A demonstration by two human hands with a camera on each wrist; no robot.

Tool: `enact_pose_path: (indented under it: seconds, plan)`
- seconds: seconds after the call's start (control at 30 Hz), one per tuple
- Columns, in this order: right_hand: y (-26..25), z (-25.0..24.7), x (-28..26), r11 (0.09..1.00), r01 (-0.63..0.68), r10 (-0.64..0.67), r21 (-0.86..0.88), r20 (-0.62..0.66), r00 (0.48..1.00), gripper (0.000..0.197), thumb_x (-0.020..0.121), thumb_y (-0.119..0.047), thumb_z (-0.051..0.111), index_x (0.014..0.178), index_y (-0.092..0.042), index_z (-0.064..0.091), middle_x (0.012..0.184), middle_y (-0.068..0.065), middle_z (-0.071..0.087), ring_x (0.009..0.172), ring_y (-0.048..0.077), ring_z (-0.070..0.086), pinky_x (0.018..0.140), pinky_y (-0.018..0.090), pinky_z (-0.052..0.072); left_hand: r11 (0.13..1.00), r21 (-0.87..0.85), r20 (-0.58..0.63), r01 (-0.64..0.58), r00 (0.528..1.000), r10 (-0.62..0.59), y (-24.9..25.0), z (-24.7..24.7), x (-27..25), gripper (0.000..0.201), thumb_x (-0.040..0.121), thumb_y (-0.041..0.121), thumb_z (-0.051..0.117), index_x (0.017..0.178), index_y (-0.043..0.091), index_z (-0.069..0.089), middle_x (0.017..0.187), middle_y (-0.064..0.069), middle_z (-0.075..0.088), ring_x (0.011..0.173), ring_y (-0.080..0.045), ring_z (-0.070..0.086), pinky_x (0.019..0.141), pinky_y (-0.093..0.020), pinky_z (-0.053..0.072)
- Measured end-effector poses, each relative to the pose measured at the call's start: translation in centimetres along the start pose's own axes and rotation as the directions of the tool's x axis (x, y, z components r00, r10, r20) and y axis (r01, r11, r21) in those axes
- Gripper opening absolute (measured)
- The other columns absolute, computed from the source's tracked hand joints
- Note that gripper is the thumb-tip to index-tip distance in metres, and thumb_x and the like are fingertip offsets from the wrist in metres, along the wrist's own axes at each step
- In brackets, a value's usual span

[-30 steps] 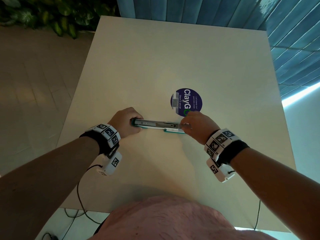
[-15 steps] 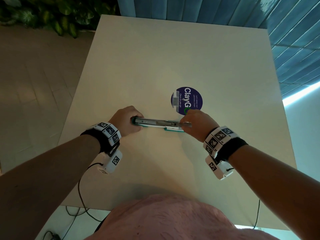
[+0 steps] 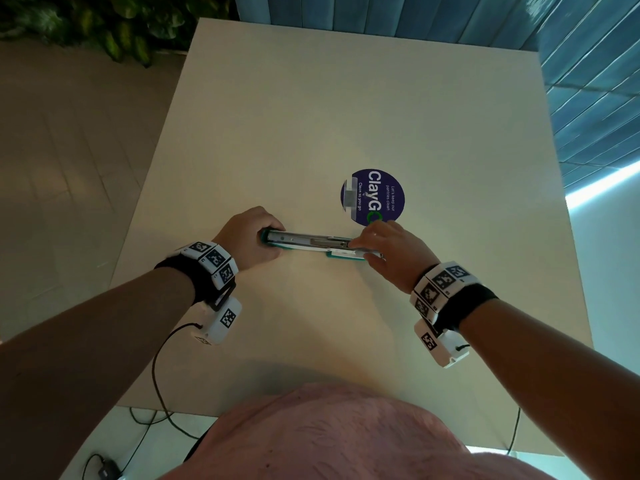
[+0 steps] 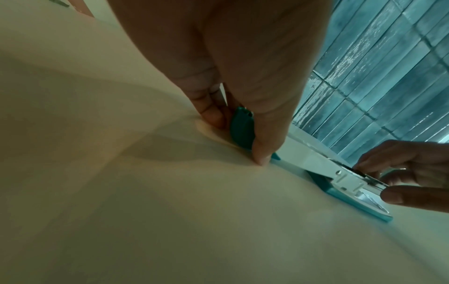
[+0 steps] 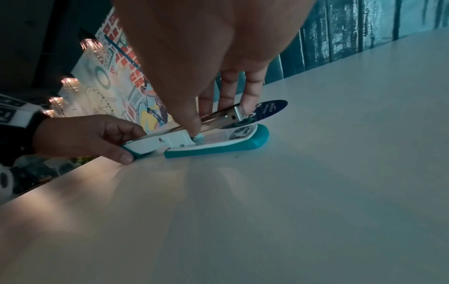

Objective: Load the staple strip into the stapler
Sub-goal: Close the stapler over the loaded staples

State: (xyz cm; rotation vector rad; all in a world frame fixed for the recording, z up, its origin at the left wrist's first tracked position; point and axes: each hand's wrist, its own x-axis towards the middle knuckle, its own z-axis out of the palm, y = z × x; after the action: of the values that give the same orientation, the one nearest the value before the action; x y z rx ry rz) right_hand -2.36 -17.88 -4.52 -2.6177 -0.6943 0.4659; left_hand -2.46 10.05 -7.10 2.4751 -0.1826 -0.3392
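A teal and white stapler [image 3: 304, 241] lies opened out flat across the table [image 3: 311, 116]. My left hand [image 3: 268, 241] grips its teal left end [image 4: 243, 130] between thumb and fingers. My right hand [image 3: 362, 249] pinches the metal magazine [image 5: 218, 116] near the right end, thumb on the near side and fingers behind. The teal base [image 5: 218, 149] rests on the table under the magazine. A short grey strip [image 3: 349, 197], which looks like the staples, lies on the left edge of a round blue sticker [image 3: 384, 195] just beyond the stapler.
The table's left edge [image 3: 152, 188] drops to a tiled floor. Plants [image 3: 114, 26] stand at the far left and a blue panelled wall [image 3: 588, 81] runs behind and to the right. Cables [image 3: 159, 386] hang from my left wrist over the near edge.
Both hands stay on the stapler in the same places; only the head view has shifted slightly.
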Motion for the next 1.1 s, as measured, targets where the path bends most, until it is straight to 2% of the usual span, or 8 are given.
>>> enact_pose_path:
  seconds: [0.3,0.43,0.5,0.63,0.8,0.9,1.0,1.1]
  plan:
    - [1.0,-0.3,0.4,0.998,-0.030,0.028,0.047,0.036,0.999,0.017,0.087,-0.016,0.055,0.104,-0.018,0.058,0.104,0.005,0.059,0.095,0.021,0.051,0.083,0.040,0.051,1.000,-0.001,0.007,-0.002,1.000,0.002,0.1,-0.1,-0.1,0.028,0.065,0.015,0.076,0.091,0.015,0.067,0.090,-0.006,0.062,0.077,-0.019,0.057,0.065,-0.019,0.038]
    - [1.8,0.0,-0.7,0.976,-0.147,0.150,0.159,-0.003,0.989,0.058,0.073,-0.020,0.071,0.123,-0.023,0.040,0.117,0.000,0.055,0.104,0.015,0.049,0.089,0.033,0.046,1.000,-0.017,0.006,0.004,1.000,-0.004,-0.1,-0.1,0.0,0.031,0.065,0.016,0.078,0.094,0.015,0.066,0.092,-0.005,0.062,0.079,-0.018,0.057,0.065,-0.013,0.036]
    - [2.5,0.5,-1.1,0.961,-0.224,0.227,0.159,0.003,0.974,0.069,0.068,-0.023,0.075,0.126,-0.020,0.038,0.118,0.002,0.053,0.108,0.019,0.046,0.093,0.035,0.043,1.000,-0.023,0.004,0.002,1.000,-0.002,-0.1,-0.1,-0.1,0.035,0.065,0.017,0.078,0.097,0.014,0.066,0.094,-0.006,0.061,0.082,-0.020,0.057,0.069,-0.017,0.038]
    - [3.7,1.3,-1.3,0.937,-0.270,0.286,0.223,-0.041,0.957,0.049,0.066,-0.017,0.075,0.110,-0.013,0.054,0.106,0.006,0.053,0.096,0.021,0.049,0.090,0.039,0.048,1.000,-0.020,-0.012,0.022,1.000,-0.022,-0.2,-0.1,-0.2,0.036,0.065,0.016,0.078,0.098,0.013,0.065,0.095,-0.008,0.060,0.082,-0.021,0.057,0.072,-0.024,0.041]
    - [4.5,1.2,-1.0,0.923,-0.275,0.289,0.270,-0.013,0.957,0.044,0.064,-0.013,0.077,0.105,-0.013,0.061,0.097,-0.003,0.049,0.084,0.013,0.051,0.080,0.027,0.046,0.999,-0.034,0.006,0.038,0.999,-0.037,-0.7,-0.5,-0.2,0.031,0.065,0.014,0.078,0.094,0.018,0.067,0.093,-0.005,0.064,0.083,-0.020,0.060,0.070,-0.018,0.043]
    - [4.8,1.1,-1.0,0.922,-0.260,0.276,0.288,-0.016,0.961,0.044,0.064,-0.013,0.078,0.105,-0.014,0.061,0.096,-0.003,0.050,0.081,0.012,0.051,0.076,0.022,0.042,0.987,-0.142,0.021,0.075,0.997,-0.073,-0.6,-0.9,-0.6,0.034,0.066,0.011,0.078,0.096,0.020,0.066,0.097,-0.001,0.068,0.088,-0.014,0.064,0.077,-0.020,0.048]
    - [5.0,1.3,-1.0,0.918,-0.256,0.276,0.302,-0.025,0.961,0.045,0.064,-0.012,0.078,0.106,-0.014,0.061,0.097,-0.003,0.050,0.082,0.013,0.051,0.077,0.023,0.042,0.950,-0.301,0.014,0.082,0.997,-0.081,0.7,-2.0,-0.9,0.036,0.067,0.006,0.078,0.097,0.022,0.065,0.100,0.005,0.070,0.092,-0.003,0.065,0.079,-0.011,0.049]
    - [5.0,1.3,-1.0,0.916,-0.252,0.271,0.313,-0.017,0.962,0.045,0.065,-0.011,0.078,0.106,-0.014,0.061,0.098,-0.003,0.049,0.083,0.013,0.051,0.079,0.023,0.043,0.909,-0.417,0.004,-0.006,1.000,0.008,4.0,-2.6,-0.6,0.036,0.067,0.006,0.078,0.097,0.017,0.064,0.101,0.000,0.070,0.095,-0.009,0.066,0.086,-0.014,0.050]
